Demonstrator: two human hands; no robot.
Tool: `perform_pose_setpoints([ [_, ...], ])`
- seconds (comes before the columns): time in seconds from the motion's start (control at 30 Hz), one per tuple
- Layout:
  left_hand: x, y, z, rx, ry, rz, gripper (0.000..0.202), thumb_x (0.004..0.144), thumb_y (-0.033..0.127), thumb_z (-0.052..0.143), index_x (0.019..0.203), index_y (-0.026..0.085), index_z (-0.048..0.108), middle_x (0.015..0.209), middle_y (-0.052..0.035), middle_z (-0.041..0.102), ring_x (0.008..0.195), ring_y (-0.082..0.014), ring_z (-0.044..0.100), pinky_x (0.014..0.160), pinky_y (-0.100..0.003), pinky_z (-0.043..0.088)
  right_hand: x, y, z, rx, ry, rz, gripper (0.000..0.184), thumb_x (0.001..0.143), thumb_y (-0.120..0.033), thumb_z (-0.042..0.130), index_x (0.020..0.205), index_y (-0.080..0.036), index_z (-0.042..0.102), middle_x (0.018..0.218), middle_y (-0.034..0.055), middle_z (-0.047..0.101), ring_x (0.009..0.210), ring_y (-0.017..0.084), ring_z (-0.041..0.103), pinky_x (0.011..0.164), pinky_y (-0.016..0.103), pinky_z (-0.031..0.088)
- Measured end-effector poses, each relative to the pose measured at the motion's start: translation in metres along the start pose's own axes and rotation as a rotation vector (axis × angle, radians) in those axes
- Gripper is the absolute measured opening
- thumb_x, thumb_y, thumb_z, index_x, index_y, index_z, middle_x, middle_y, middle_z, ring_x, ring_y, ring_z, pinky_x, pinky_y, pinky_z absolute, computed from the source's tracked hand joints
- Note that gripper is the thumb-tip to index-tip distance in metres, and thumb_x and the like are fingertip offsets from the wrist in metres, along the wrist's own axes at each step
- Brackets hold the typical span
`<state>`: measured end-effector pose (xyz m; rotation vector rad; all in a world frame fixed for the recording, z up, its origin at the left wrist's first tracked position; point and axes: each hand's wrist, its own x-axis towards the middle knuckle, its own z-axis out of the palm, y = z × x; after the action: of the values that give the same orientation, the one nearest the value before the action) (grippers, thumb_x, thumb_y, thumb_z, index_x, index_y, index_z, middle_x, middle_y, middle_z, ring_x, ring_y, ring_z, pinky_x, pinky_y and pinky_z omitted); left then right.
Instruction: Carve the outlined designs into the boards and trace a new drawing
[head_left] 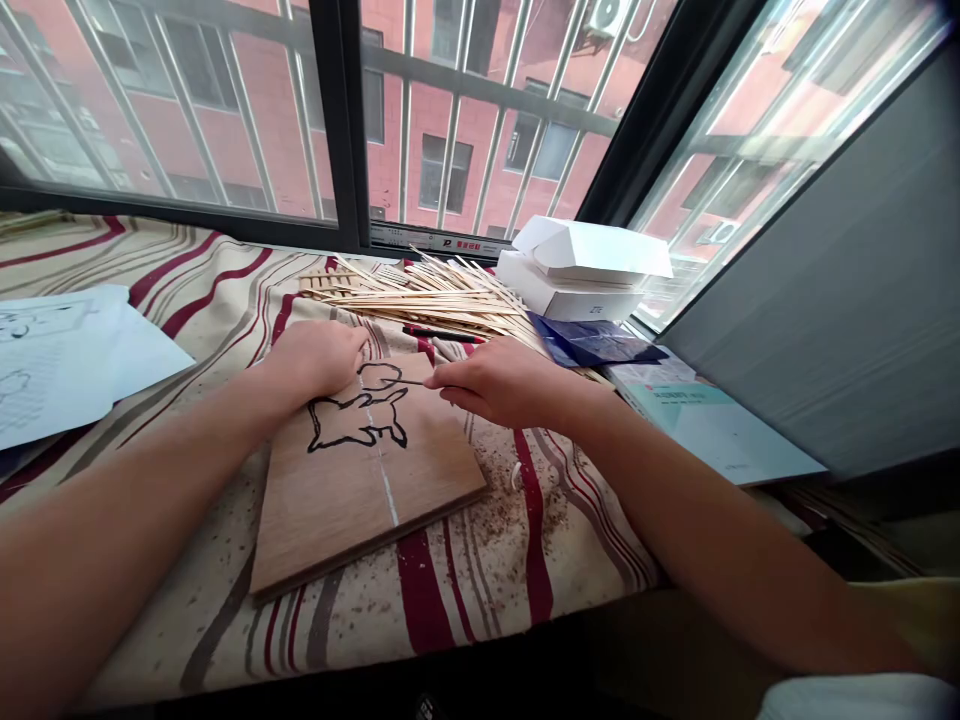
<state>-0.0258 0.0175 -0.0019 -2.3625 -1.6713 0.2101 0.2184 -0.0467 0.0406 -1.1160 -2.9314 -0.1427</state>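
My right hand (499, 380) is closed narrow, thumb and fingertips pinching a thin wooden stick (409, 381). The stick points left out of the hand, its long axis running almost level across my view, and its tip sits over the head of a black-outlined animal drawn on a plywood board (367, 480). The board lies flat just below and between my hands, on a striped cloth (225, 300). Its long side runs away from me at a slant, and a pale line (387, 480) runs down its middle through the drawing. My left hand (315, 360) rests on the far part of the board, just left of the drawing's head, with its fingers curled together; I cannot tell whether it holds anything under them. Ahead of my right hand, a white cardboard box (577, 295) sits with its lid (592, 250) lifted and askew, and I can't see inside it. Left of the box, ahead of both hands, lies a loose, fanned heap of thin wooden sticks (427, 300), with a black pen (442, 334) along its near edge. Just past my right hand is a dark blue packet (596, 340), and beyond my right wrist lies a printed booklet (697, 425). Left of my left hand, sheets of paper with line drawings (67, 360) lie on the cloth. Wood crumbs (510, 510) are scattered beside the board, below my right hand.
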Motion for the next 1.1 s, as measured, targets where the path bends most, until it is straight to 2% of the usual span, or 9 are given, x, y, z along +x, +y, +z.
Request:
perform_pose_setpoints([
  [0.13,0.0,0.002,-0.001,-0.01,0.001,-0.016,0.038,0.094,0.025,0.035,0.114,0.015,0.066,0.111,-0.0189,0.076,0.104,-0.0386,0.072,0.079,-0.043,0.053,0.001,0.015,0.016,0.079,0.071,-0.06,0.032,0.099,-0.029,0.052,0.119,-0.021,0.077,0.079,0.0062,0.077,0.067,0.017,0.061,0.063,0.031,0.028],
  [0.27,-0.002,0.007,-0.004,0.001,0.001,0.0,0.039,0.094,0.022,0.035,0.12,0.016,0.063,0.105,-0.0183,0.077,0.1,-0.0385,0.074,0.077,-0.044,0.053,-0.006,0.017,0.032,0.199,0.151,-0.06,0.032,0.1,-0.03,0.05,0.118,-0.019,0.075,0.096,0.0076,0.08,0.08,0.019,0.07,0.068,0.03,0.037],
  [0.33,-0.002,0.008,-0.005,-0.003,-0.004,-0.005,0.041,0.094,0.02,0.034,0.123,0.016,0.062,0.103,-0.0186,0.077,0.1,-0.0389,0.074,0.077,-0.045,0.054,-0.01,0.014,0.036,0.219,0.207,-0.047,0.031,0.1,-0.027,0.049,0.115,-0.018,0.075,0.099,0.0075,0.081,0.083,0.019,0.072,0.068,0.029,0.038],
  [0.53,-0.002,0.006,-0.001,-0.008,0.007,-0.023,0.042,0.094,0.02,0.035,0.127,0.016,0.06,0.103,-0.0198,0.077,0.098,-0.0419,0.074,0.076,-0.05,0.056,-0.02,0.006,0.038,0.184,0.304,-0.06,0.029,0.096,-0.024,0.051,0.107,-0.015,0.077,0.063,0.0012,0.07,0.053,0.014,0.06,0.054,0.028,0.03],
  [0.67,-0.002,0.008,-0.001,-0.014,0.007,0.0,0.042,0.093,0.017,0.035,0.126,0.016,0.061,0.104,-0.0195,0.077,0.098,-0.0409,0.074,0.077,-0.05,0.056,-0.021,-0.002,0.039,0.125,0.375,-0.015,0.027,0.097,-0.023,0.052,0.101,-0.016,0.078,0.063,0.0004,0.071,0.051,0.013,0.06,0.053,0.029,0.026],
  [0.77,-0.003,0.009,-0.002,-0.019,-0.011,0.001,0.04,0.093,0.016,0.036,0.123,0.015,0.062,0.101,-0.0195,0.077,0.099,-0.0403,0.074,0.077,-0.049,0.056,-0.021,-0.009,0.039,0.071,0.409,-0.007,0.029,0.097,-0.021,0.052,0.111,-0.017,0.078,0.063,-0.0016,0.071,0.049,0.012,0.058,0.052,0.03,0.022],
  [0.87,-0.004,0.01,-0.002,-0.017,-0.008,0.004,0.04,0.093,0.015,0.035,0.122,0.016,0.062,0.103,-0.0185,0.077,0.099,-0.0392,0.074,0.077,-0.048,0.056,-0.021,-0.014,0.04,0.027,0.381,-0.013,0.034,0.096,-0.02,0.052,0.119,-0.017,0.077,0.063,-0.0012,0.073,0.048,0.013,0.057,0.051,0.031,0.02],
  [1.1,-0.003,0.008,0.001,0.0,0.008,0.006,0.038,0.094,0.015,0.033,0.117,0.017,0.062,0.102,-0.0166,0.077,0.098,-0.0388,0.074,0.074,-0.046,0.055,-0.02,-0.019,0.045,-0.036,0.344,0.036,0.039,0.097,-0.022,0.048,0.124,-0.017,0.077,0.069,0.0024,0.077,0.05,0.015,0.061,0.052,0.032,0.018],
])
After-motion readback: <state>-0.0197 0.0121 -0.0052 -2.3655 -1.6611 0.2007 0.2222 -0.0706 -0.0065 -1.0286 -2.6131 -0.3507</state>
